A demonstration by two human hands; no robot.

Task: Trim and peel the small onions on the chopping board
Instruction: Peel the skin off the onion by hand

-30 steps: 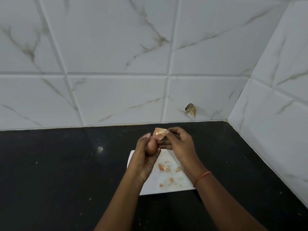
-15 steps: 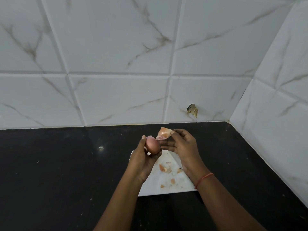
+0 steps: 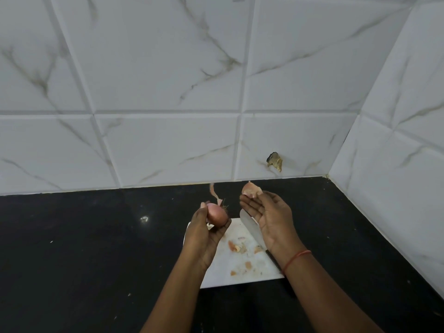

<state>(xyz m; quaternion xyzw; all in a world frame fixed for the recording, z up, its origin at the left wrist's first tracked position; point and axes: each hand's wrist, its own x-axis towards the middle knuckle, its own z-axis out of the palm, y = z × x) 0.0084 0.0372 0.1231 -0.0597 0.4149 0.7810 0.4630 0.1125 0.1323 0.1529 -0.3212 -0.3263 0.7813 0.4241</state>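
Bare black counter (image 3: pixel 84 248) left of chopping board (image 3: pixel 240 272), knife (image 3: pixel 252 228) and peel scraps (image 3: pixel 236 247) cluttering board

We see a black countertop (image 3: pixel 84 248) with small pale specks on it. Behind it and at the right stand white marble-patterned wall tiles (image 3: pixel 168 80). One tile near the corner has a chipped hole (image 3: pixel 274 161).
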